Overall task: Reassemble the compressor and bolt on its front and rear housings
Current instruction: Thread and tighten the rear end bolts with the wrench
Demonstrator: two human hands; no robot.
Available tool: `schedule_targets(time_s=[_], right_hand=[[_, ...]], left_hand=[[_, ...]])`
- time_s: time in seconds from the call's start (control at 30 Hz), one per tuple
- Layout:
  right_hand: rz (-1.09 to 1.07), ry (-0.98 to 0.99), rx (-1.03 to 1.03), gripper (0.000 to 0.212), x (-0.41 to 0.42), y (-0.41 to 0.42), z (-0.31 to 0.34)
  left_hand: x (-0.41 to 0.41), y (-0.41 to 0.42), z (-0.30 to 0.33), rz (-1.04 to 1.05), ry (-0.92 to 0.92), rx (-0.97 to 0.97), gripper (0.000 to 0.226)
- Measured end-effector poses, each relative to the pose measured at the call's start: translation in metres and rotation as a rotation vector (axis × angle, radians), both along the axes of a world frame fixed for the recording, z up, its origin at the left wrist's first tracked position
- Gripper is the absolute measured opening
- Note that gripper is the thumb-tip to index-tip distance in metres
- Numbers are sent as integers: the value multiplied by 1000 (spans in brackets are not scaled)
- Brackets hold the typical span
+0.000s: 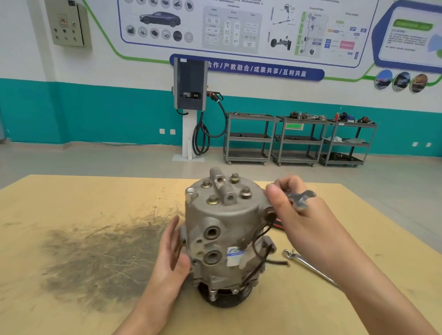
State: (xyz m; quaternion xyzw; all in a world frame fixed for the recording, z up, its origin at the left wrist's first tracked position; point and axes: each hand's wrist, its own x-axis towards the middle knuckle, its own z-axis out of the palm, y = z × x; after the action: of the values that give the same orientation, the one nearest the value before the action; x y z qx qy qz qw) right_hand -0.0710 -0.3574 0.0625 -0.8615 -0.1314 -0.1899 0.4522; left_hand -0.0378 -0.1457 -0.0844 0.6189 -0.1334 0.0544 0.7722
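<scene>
Head view: the left hand (171,248) has its fingers (172,232) straight and close together, palm turned toward the grey cast-metal compressor (226,233); the thumb base lies against the lower left side of the body, and whether the fingertips touch it cannot be told. The right hand (303,219) has its fingers (289,183) curled round a small grey steel open-end wrench (301,200), whose forked head sticks out across the back of the hand; the thumb tip lies at the upper right edge of the compressor.

The compressor stands upright on the tan, scratched wooden counter (68,300), between the two hands. Its surface is dull and rough-cast, roughly cylindrical, with a black grooved pulley (227,298) at the bottom. On the top housing, just left of the right thumb, sit four brass-coloured bolts (212,200) around a raised port block. Two round ports face the camera, and thin black wires (259,251) trail down the side below the right fingers.

Below the right wrist, a long shiny steel wrench (308,266) lies flat on the counter. A dark grey smudge (97,258) spreads over the wood left of the left fingers.
</scene>
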Motion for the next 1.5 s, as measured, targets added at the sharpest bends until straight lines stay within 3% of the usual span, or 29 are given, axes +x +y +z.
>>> schedule_targets(time_s=[0.13,0.3,0.43,0.53,0.6,0.83,0.97,1.17,1.5], right_hand=[[-46,7,-206,42,-23,12,-2],[-69,-10,-194,32,-23,10,-2],[-57,-115,39,40,-13,-8,10],[35,-234,319,32,1,-19,19],[94,-254,372,23,10,-18,18],[261,-150,218,22,36,10,-2],[356,42,334,18,39,16,-2],[388,120,252,12,42,10,7],[301,119,258,21,44,16,7]], left_hand=[[-2,-3,0,-60,-22,40,129],[5,-4,-1,-16,9,-9,133],[7,-2,-4,21,-7,32,131],[6,-2,-4,36,-22,66,134],[6,-3,-4,41,-31,80,133],[3,-4,-2,21,-13,72,139],[3,-5,-2,16,3,57,139],[0,-8,0,21,5,26,128],[-1,-8,-2,33,29,9,123]])
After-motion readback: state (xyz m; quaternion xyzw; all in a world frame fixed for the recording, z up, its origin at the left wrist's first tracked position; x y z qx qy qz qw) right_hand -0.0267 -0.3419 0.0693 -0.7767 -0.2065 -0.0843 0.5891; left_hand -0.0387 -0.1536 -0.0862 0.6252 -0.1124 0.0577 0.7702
